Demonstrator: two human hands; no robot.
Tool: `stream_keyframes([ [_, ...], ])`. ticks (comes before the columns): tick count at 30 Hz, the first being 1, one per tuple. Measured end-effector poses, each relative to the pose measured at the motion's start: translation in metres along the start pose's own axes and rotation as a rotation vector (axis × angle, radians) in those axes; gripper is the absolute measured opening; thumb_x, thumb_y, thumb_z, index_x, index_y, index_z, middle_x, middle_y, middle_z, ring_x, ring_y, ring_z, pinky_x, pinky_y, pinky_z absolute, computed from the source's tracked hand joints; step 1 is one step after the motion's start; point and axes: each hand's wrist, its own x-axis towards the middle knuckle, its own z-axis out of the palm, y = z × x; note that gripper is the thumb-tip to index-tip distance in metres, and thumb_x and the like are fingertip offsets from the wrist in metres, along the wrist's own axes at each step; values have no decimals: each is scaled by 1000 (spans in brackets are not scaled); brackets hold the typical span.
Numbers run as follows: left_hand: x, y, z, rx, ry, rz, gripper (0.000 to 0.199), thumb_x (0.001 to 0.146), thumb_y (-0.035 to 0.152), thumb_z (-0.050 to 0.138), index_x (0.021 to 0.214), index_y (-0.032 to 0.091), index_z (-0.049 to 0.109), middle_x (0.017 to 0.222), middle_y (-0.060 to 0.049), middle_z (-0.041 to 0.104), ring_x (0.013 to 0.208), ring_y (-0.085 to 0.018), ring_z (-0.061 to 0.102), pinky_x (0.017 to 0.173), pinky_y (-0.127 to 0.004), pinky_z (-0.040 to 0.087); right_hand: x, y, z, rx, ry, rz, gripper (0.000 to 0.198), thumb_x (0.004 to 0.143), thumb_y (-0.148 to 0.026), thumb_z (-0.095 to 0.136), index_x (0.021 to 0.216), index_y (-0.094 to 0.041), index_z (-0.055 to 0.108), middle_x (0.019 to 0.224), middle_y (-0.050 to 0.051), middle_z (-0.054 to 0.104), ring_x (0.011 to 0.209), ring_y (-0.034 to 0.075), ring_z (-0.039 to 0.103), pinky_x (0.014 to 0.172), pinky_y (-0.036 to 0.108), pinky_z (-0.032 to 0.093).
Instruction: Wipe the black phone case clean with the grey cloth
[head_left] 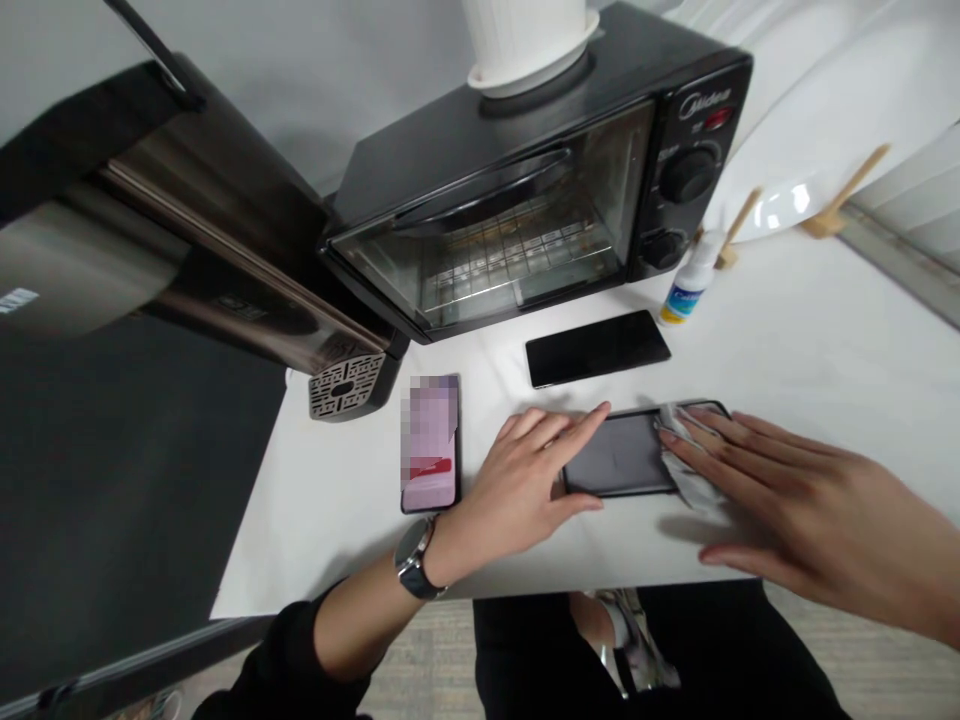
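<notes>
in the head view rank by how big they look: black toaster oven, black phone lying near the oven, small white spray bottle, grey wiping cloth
1. Black toaster oven, by far the largest.
2. Black phone near the oven.
3. Grey wiping cloth under the right hand: partly hidden and nearer, so unsure against the small white spray bottle.

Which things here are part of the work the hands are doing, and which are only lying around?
In use: phone steadied by the left hand; cloth pressed on it under the right hand.

Lying about: black phone, lit phone, spray bottle, toaster oven, plate.
</notes>
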Motion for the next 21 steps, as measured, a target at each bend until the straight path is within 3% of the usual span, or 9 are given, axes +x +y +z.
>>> stream_keyframes([
  [3,1,0,1,13,0,-18,101,89,53,81,169,34,22,142,-7,63,125,-30,54,112,-49,43,28,-39,11,84,7,100,96,95,-74,57,159,-4,45,161,25,48,138,43,61,108,59,58],
  [6,0,-3,2,8,7,-24,99,92,39,81,170,36,19,142,-6,62,126,-29,53,113,-48,43,62,-76,27,203,-3,100,105,86,-85,60,143,2,61,150,30,59,139,42,60,113,55,55],
  [9,-2,-7,1,-2,16,-48,100,94,27,80,170,36,16,142,-6,62,127,-29,52,113,-47,43,81,-91,37,276,-8,118,111,82,-88,61,140,7,61,146,32,61,139,41,61,117,53,51],
  [12,-3,-8,1,5,-1,-57,103,93,34,82,171,34,14,143,-7,60,128,-30,51,113,-48,43,75,-80,35,311,-48,87,96,92,-78,59,149,0,56,152,25,60,143,37,58,121,53,48],
  [16,-2,-8,1,17,-1,-50,101,93,48,79,171,34,15,144,-9,60,127,-32,52,113,-51,44,44,-41,17,236,-67,36,66,105,-57,55,154,-12,53,158,15,55,143,32,58,121,55,48],
  [21,-1,-8,2,27,11,-55,99,94,47,78,171,33,16,147,-10,58,129,-32,52,114,-53,43,3,-3,-1,12,-43,119,62,106,-41,59,161,-18,45,157,12,56,140,31,61,118,55,51],
])
